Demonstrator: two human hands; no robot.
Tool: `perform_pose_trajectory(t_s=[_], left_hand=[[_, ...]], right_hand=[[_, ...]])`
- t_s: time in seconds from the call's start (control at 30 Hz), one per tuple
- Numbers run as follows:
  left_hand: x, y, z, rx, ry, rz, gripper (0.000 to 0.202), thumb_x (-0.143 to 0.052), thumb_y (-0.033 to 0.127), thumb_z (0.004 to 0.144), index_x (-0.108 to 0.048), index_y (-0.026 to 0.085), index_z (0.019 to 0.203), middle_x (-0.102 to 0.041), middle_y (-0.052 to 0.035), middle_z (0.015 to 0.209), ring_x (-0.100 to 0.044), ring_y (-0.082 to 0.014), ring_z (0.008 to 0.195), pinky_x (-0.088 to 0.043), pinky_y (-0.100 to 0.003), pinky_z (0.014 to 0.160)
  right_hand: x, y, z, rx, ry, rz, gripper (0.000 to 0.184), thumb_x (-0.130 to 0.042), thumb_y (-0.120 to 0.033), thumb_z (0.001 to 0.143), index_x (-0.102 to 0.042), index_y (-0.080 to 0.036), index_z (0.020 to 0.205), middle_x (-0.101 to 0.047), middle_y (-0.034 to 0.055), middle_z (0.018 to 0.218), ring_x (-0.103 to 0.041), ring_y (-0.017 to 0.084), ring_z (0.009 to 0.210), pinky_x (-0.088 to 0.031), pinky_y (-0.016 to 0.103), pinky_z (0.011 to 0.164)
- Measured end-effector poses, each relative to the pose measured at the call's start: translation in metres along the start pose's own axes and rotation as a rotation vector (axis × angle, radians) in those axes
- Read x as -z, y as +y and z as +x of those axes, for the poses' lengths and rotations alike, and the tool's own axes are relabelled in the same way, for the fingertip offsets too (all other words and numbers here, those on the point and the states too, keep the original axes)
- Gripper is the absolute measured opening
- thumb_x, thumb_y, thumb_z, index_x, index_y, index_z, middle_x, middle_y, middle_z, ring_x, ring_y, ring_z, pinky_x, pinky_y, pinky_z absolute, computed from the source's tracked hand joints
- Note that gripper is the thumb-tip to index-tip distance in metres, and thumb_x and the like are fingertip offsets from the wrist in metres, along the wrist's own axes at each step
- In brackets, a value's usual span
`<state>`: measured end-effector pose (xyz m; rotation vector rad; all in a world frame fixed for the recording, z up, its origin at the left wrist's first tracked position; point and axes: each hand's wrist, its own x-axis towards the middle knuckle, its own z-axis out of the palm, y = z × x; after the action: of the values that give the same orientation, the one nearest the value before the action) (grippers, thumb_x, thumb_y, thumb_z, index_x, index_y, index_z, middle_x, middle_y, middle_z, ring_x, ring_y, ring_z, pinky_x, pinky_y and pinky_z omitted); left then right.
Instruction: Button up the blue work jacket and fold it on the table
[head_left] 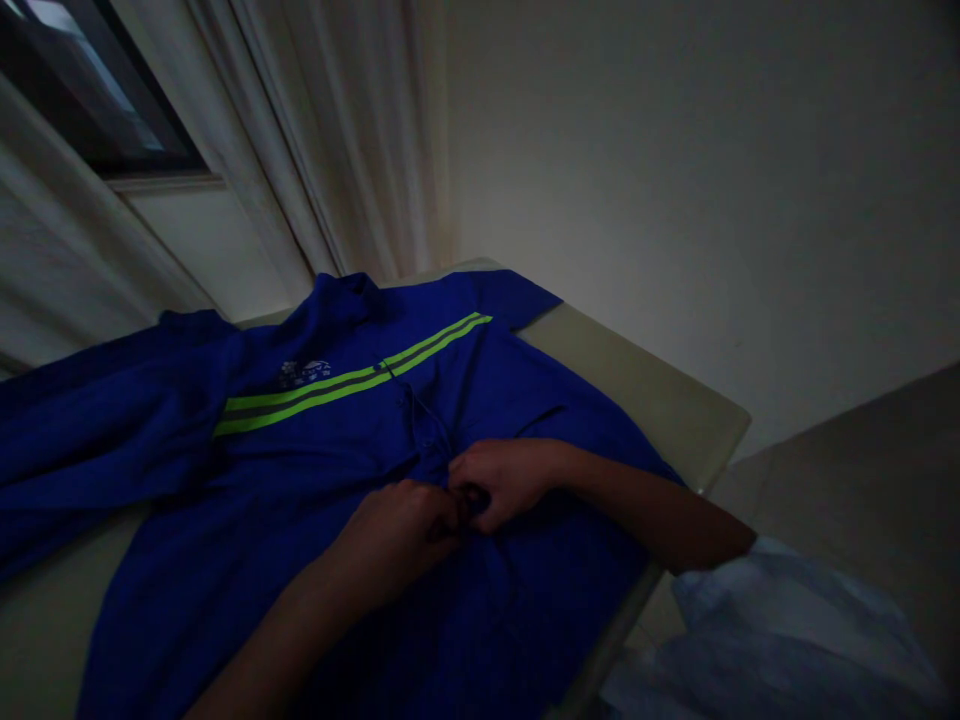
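Blue work shirt [225, 470] lying spread over a pale table [637, 385], collar [341, 300] toward 11 o'clock, one sleeve [97, 420] trailing off toward 9 o'clock; twin lime-green stripes [352, 385] across the chest, small white logo [298, 373] just above them. Left hand [394, 540], in from 7 o'clock, and right hand [506, 482], in from 4 o'clock, both curled and nearly touching on the shirt's placket [431, 440], pinching something small there, button or cloth too dark to tell. Crumpled pale bundle [780, 630] at 4 o'clock, just beside the table; curtain [360, 130] and window [90, 90] beyond, toward 11 and 10 o'clock
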<state>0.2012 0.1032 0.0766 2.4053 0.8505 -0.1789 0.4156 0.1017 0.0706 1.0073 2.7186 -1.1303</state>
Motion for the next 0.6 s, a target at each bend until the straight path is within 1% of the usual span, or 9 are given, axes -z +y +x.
perform_pose_trajectory(t_s=[0.13,0.2,0.33,0.43,0.5,0.6], left_hand=[[-0.002,-0.004,0.002,0.005,-0.011,-0.038,0.014,-0.065,0.017,0.084,-0.075,0.026,0.087,-0.079,0.0004,0.085,-0.072,-0.0186,0.074,-0.034,-0.028,0.059],[-0.002,-0.004,0.001,0.017,-0.007,-0.063,0.013,-0.066,0.018,0.084,-0.076,0.026,0.089,-0.078,0.0007,0.084,-0.072,-0.0189,0.074,-0.035,-0.028,0.058],[0.003,-0.001,-0.003,0.022,0.017,-0.02,0.013,-0.071,0.021,0.084,-0.076,0.03,0.092,-0.078,0.0031,0.087,-0.073,-0.02,0.078,-0.036,-0.029,0.06],[0.008,0.0,-0.006,-0.052,0.02,0.035,0.023,-0.071,0.016,0.084,-0.076,0.032,0.099,-0.078,0.0036,0.101,-0.074,-0.021,0.09,-0.042,-0.029,0.068],[0.011,0.001,-0.007,-0.109,0.004,0.091,0.027,-0.07,0.013,0.086,-0.076,0.032,0.103,-0.078,0.0021,0.108,-0.074,-0.0224,0.096,-0.045,-0.03,0.074],[0.014,0.003,-0.007,-0.163,-0.027,0.198,0.023,-0.068,0.016,0.092,-0.076,0.03,0.108,-0.079,-0.0016,0.109,-0.075,-0.0261,0.097,-0.049,-0.034,0.077]], right_hand=[[-0.002,-0.012,-0.003,-0.107,0.027,-0.131,0.024,-0.079,-0.033,0.077,-0.071,-0.018,0.094,-0.069,0.0024,0.092,-0.06,0.017,0.076,-0.035,0.026,0.061],[-0.004,-0.015,-0.004,-0.123,0.032,-0.158,0.025,-0.078,-0.035,0.078,-0.071,-0.019,0.095,-0.07,0.0034,0.094,-0.061,0.018,0.078,-0.033,0.027,0.061],[-0.002,-0.014,-0.003,-0.043,0.005,-0.148,0.024,-0.081,-0.031,0.077,-0.069,-0.018,0.094,-0.069,0.0031,0.096,-0.061,0.018,0.082,-0.035,0.026,0.063],[0.0,-0.011,-0.001,0.033,0.014,-0.15,0.022,-0.08,-0.029,0.077,-0.068,-0.017,0.092,-0.067,0.0025,0.094,-0.06,0.018,0.082,-0.036,0.026,0.064],[-0.001,-0.008,0.0,0.066,0.029,-0.131,0.023,-0.08,-0.028,0.077,-0.068,-0.017,0.092,-0.065,0.0015,0.091,-0.059,0.018,0.081,-0.037,0.026,0.065],[-0.002,-0.002,0.003,0.093,0.05,-0.094,0.025,-0.082,-0.028,0.075,-0.066,-0.017,0.091,-0.062,0.0005,0.088,-0.058,0.017,0.079,-0.039,0.026,0.066]])
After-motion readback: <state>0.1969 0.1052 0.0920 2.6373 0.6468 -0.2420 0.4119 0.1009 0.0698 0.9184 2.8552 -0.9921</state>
